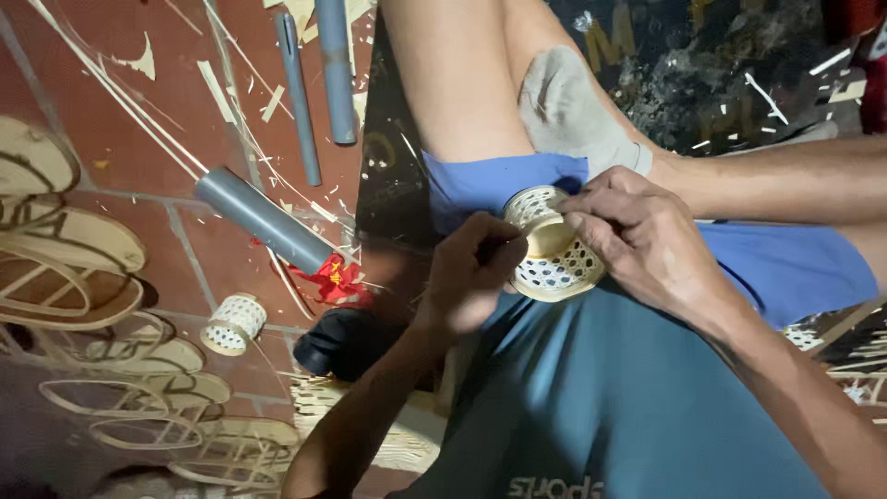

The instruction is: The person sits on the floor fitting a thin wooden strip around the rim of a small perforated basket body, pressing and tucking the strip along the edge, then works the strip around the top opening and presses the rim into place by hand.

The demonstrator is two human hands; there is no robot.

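While curled: hands (pixel 554 254) round basket (pixel 552 248)

A floor-level weaving workshop is showing here: cane strips and shavings (pixel 111 88) are littering the red tile floor (pixel 120 148), bent cane hoops (pixel 83 268) are piling up at the left, and grey pipes (pixel 263 220) and a small woven basket (pixel 233 323) are lying nearby.

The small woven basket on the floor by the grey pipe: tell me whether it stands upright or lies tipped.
Tipped. The small woven basket lies on its side on the tiled floor, its round end facing down-left.
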